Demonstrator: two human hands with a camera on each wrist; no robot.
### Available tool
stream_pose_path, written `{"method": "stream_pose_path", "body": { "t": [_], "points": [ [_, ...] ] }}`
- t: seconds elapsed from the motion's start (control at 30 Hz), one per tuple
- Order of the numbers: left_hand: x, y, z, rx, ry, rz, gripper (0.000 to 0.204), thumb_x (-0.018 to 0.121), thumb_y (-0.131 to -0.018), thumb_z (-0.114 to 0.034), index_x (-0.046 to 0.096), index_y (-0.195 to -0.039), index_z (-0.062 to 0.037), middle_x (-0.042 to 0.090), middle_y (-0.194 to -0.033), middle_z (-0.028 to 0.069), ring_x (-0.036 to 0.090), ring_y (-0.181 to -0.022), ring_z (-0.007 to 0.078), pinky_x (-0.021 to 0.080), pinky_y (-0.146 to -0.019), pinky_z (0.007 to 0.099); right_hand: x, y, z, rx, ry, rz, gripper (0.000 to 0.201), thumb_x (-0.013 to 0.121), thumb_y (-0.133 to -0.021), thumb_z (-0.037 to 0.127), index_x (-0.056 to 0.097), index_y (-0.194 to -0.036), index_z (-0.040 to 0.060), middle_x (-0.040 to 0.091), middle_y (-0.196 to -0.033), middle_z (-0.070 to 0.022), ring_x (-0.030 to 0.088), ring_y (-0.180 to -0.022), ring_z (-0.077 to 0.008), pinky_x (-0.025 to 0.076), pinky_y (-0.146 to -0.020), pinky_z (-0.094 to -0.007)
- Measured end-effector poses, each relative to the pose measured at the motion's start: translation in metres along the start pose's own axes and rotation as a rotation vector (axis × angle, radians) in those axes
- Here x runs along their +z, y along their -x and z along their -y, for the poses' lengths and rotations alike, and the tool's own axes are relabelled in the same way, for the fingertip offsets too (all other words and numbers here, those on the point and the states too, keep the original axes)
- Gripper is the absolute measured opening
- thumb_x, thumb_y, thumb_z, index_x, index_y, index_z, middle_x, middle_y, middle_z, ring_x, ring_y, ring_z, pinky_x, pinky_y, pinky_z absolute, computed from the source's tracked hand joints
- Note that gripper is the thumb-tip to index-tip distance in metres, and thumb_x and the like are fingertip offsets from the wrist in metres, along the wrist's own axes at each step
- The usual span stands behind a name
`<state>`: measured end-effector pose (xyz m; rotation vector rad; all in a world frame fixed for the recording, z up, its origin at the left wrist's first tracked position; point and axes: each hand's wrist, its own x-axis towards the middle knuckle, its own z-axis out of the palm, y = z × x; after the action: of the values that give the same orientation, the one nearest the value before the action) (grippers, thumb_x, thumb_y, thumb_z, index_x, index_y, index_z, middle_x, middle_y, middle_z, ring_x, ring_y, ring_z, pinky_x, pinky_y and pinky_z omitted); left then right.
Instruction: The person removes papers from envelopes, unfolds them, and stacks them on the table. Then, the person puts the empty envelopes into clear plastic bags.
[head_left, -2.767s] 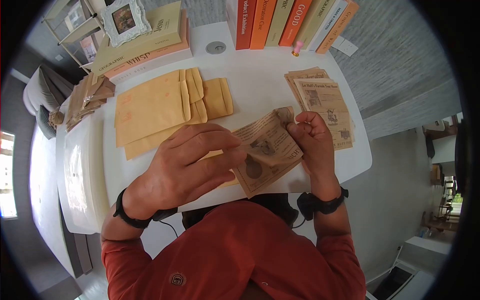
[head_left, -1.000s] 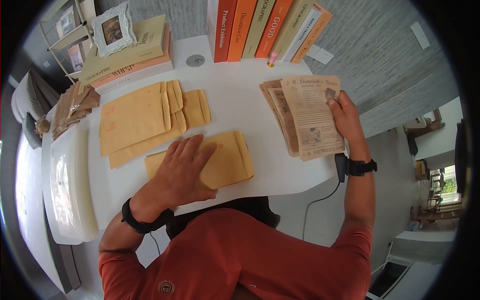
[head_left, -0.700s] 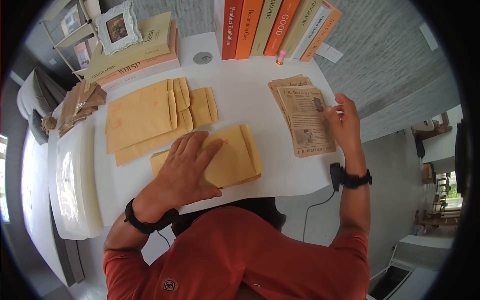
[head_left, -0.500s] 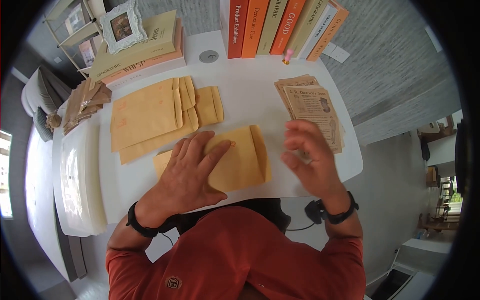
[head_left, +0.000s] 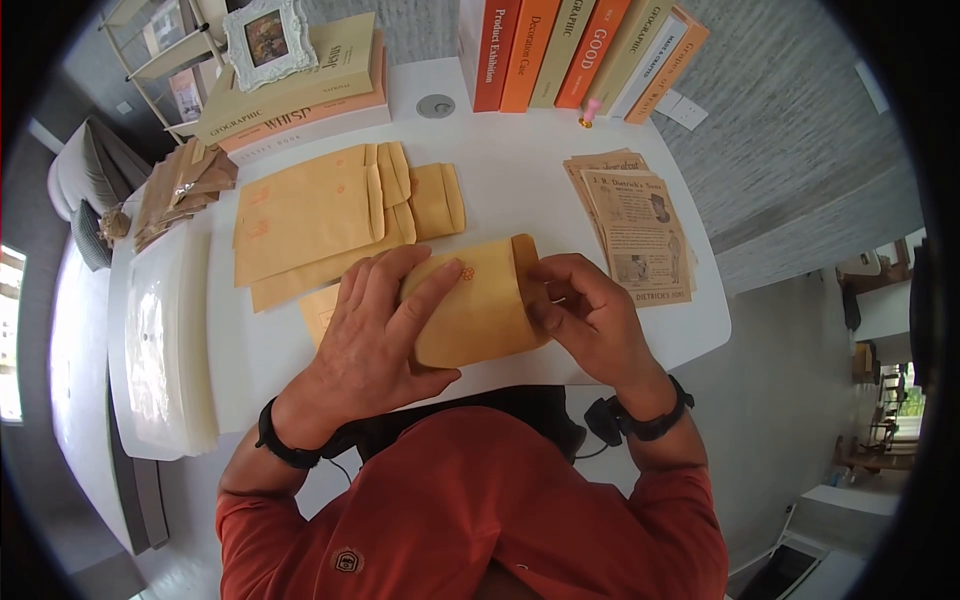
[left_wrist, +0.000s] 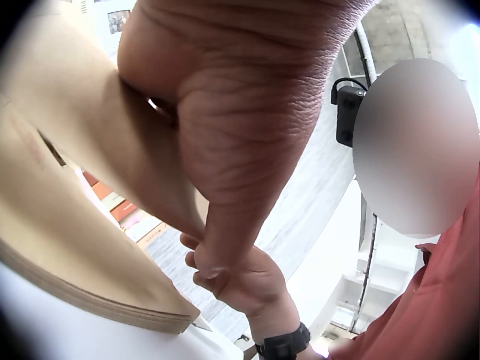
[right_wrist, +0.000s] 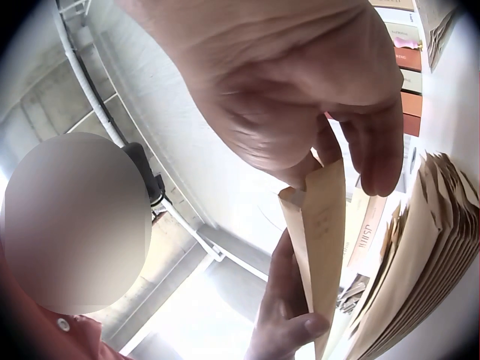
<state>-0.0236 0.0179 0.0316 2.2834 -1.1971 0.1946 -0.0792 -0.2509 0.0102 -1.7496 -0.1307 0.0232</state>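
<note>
Yellow-brown paper envelope tilts up over the front of the white tabletop. The left hand grips its sides. The right hand pinches its open end. Old-looking printed papers lie nearby.

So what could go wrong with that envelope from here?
The right hand has its fingers at the open end of the envelope, so the thin paper there could crease or tear. The envelope is also close to the near edge of the table; if the left hand loosened, it might slip off. And the printed sheets lie loosely fanned just beyond the right hand, where a brush could scatter them.
</note>
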Motion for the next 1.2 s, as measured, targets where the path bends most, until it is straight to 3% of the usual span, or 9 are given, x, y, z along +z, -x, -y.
{"method": "stream_pose_path", "body": {
  "t": [0.13,0.33,0.53,0.73,0.83,0.93,1.07,1.13,1.2],
  "points": [
    [0.003,0.002,0.000,0.024,0.011,-0.063,0.106,0.093,-0.054,-0.020,0.044,-0.147,-0.0103,0.046,-0.135,0.0221,0.050,-0.119,0.0417,0.043,-0.099,0.0514,0.002,0.008,0.012,0.006,-0.138,-0.014,0.030,0.071,-0.095,0.015,0.062,-0.116,-0.0033,0.060,-0.113,-0.0091,0.064,-0.095,-0.0144,0.058,-0.077,-0.0296],
    [0.008,0.005,0.005,0.131,-0.042,-0.167,0.105,0.093,-0.054,-0.017,0.043,-0.146,-0.0067,0.047,-0.135,0.0248,0.052,-0.115,0.0427,0.045,-0.096,0.0508,0.010,0.007,0.023,-0.217,0.176,-0.081,0.040,0.078,-0.090,0.021,0.064,-0.117,-0.0044,0.061,-0.113,-0.0117,0.065,-0.093,-0.0173,0.056,-0.075,-0.0295],
    [0.007,0.000,0.002,0.164,-0.157,-0.130,0.098,0.091,-0.056,-0.020,0.048,-0.144,-0.0097,0.048,-0.133,0.0227,0.052,-0.114,0.0415,0.043,-0.095,0.0528,0.008,-0.006,0.017,-0.090,0.129,-0.099,0.032,0.078,-0.086,0.013,0.069,-0.112,-0.0019,0.063,-0.104,-0.0107,0.064,-0.089,-0.0180,0.054,-0.075,-0.0308],
    [0.009,-0.003,0.001,0.164,-0.187,-0.094,0.095,0.089,-0.057,-0.022,0.051,-0.144,-0.0143,0.048,-0.133,0.0205,0.051,-0.116,0.0395,0.041,-0.098,0.0541,0.013,-0.012,0.005,0.040,0.052,-0.091,0.019,0.066,-0.087,-0.001,0.068,-0.106,-0.0023,0.060,-0.105,-0.0060,0.065,-0.085,-0.0120,0.053,-0.076,-0.0269],
    [0.008,-0.006,0.002,0.177,-0.183,-0.075,0.096,0.091,-0.056,-0.023,0.051,-0.142,-0.0125,0.047,-0.134,0.0213,0.051,-0.117,0.0411,0.041,-0.099,0.0553,0.016,-0.014,0.004,0.019,0.112,-0.113,0.015,0.071,-0.086,0.008,0.071,-0.098,-0.0010,0.062,-0.099,-0.0099,0.064,-0.090,-0.0188,0.053,-0.079,-0.0330],
    [0.003,-0.008,0.002,0.175,-0.177,-0.034,0.097,0.093,-0.053,-0.022,0.051,-0.140,-0.0091,0.045,-0.137,0.0231,0.049,-0.119,0.0448,0.041,-0.101,0.0572,0.015,-0.017,-0.006,-0.309,0.197,-0.165,0.016,0.066,-0.087,0.006,0.069,-0.101,-0.0021,0.063,-0.098,-0.0074,0.063,-0.092,-0.0163,0.052,-0.077,-0.0323],
    [-0.008,-0.003,0.011,0.121,-0.147,-0.016,0.100,0.094,-0.052,-0.023,0.050,-0.140,-0.0091,0.043,-0.142,0.0245,0.046,-0.124,0.0479,0.039,-0.104,0.0591,-0.018,-0.008,-0.019,-0.181,-0.442,-0.115,0.022,0.062,-0.089,0.004,0.065,-0.110,-0.0029,0.064,-0.097,-0.0032,0.062,-0.089,-0.0104,0.051,-0.076,-0.0281],
    [-0.011,-0.002,0.014,0.104,-0.136,-0.012,0.101,0.094,-0.051,-0.023,0.049,-0.141,-0.0088,0.042,-0.143,0.0248,0.045,-0.125,0.0487,0.038,-0.105,0.0591,-0.033,-0.003,-0.017,0.002,-0.673,-0.140,0.025,0.062,-0.093,0.006,0.064,-0.116,-0.0033,0.065,-0.096,-0.0015,0.060,-0.087,-0.0075,0.050,-0.076,-0.0256],
    [-0.012,-0.002,0.015,0.086,-0.146,-0.002,0.101,0.094,-0.051,-0.023,0.049,-0.141,-0.0083,0.042,-0.144,0.0248,0.044,-0.126,0.0488,0.037,-0.107,0.0589,-0.027,-0.004,-0.011,0.043,-0.777,-0.171,0.027,0.063,-0.096,0.012,0.064,-0.119,-0.0026,0.066,-0.097,-0.0023,0.060,-0.086,-0.0068,0.049,-0.075,-0.0228]
  ]
}}
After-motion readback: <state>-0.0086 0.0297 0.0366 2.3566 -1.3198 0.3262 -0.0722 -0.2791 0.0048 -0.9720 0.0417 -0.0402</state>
